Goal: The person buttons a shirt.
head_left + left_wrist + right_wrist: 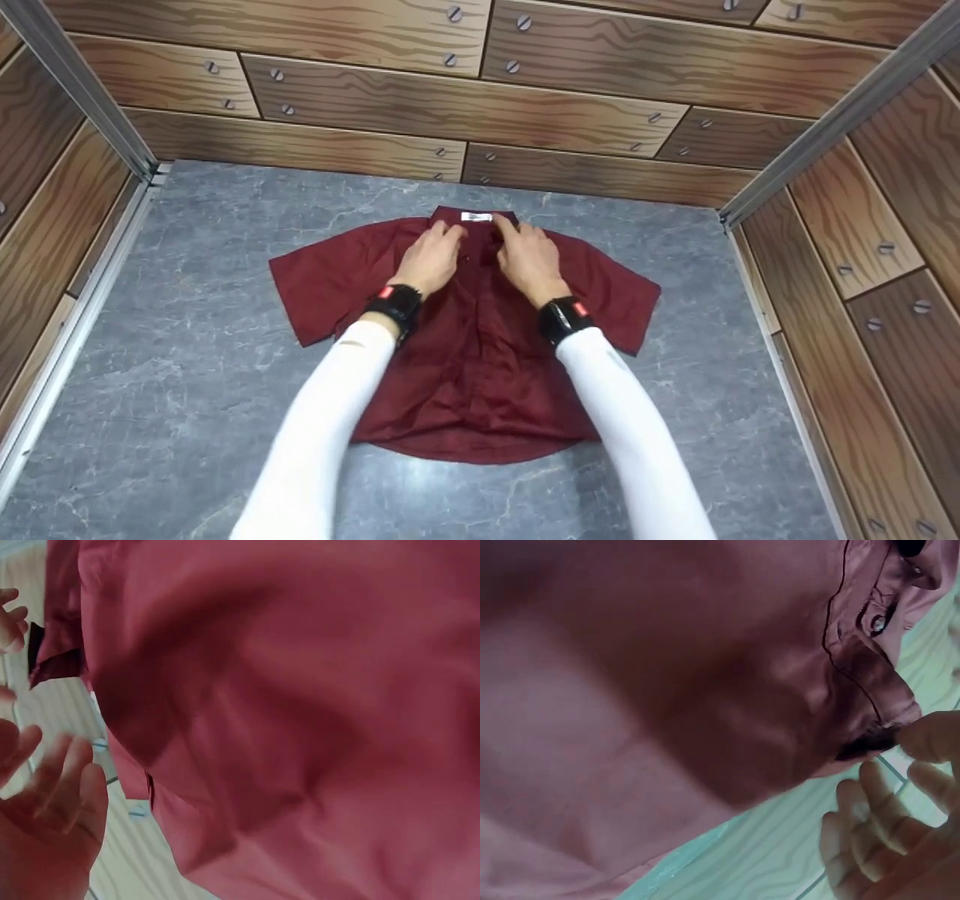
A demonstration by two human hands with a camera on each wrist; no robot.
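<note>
A dark red short-sleeved button shirt (480, 390) lies spread front up, its collar at the far end and a white label (477, 217) inside the neck. My left hand (433, 259) is over the left side of the collar. In the left wrist view, its fingers (94, 795) are loosely bent with nothing between them. My right hand (531, 259) is over the other side of the collar, forefinger near the label. The right wrist view has its thumb right at the collar's corner (885, 701), the other fingers (855, 810) loosely curved. A small button (878, 623) shows on the placket.
The shirt lies on a grey marble-patterned surface (187, 390). Wood-patterned panels (360, 97) form walls at the back and sides, with metal rails (832, 127) at the corners. Black bands (566, 319) circle both wrists, below white sleeves (630, 427).
</note>
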